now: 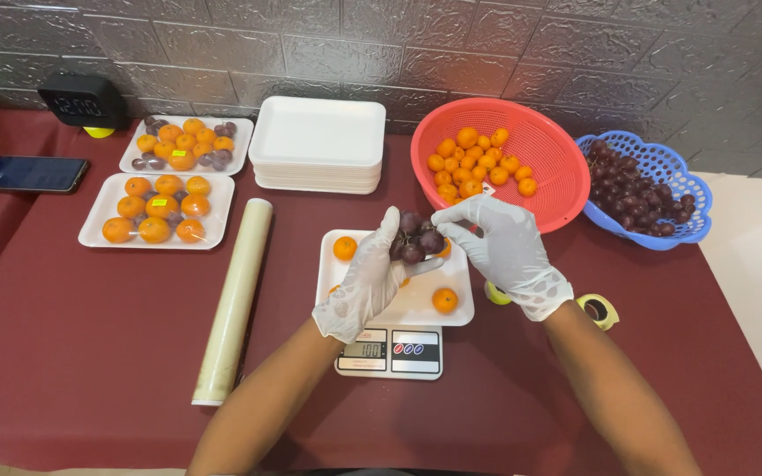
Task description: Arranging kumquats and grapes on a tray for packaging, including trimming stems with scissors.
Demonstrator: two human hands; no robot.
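Hovering above the tray (416, 304) on the scale (390, 351), a grape bunch (414, 236) is pinched by the fingers of both the left hand (368, 282) and right hand (504, 251), so its weight stays off the pan beside 3 oranges (444, 300).

A fruit-packing spot, like a small shop's back counter: a maroon-covered desk (90, 353) carries a kitchen scale (390, 351), stacked white foam trays (317, 145), a cling-film roll (234, 300), and plastic baskets (544, 145) of oranges and grapes.

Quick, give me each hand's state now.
Left hand: closed on the bunch of dark grapes above the tray.
Right hand: fingertips pinching the same bunch.
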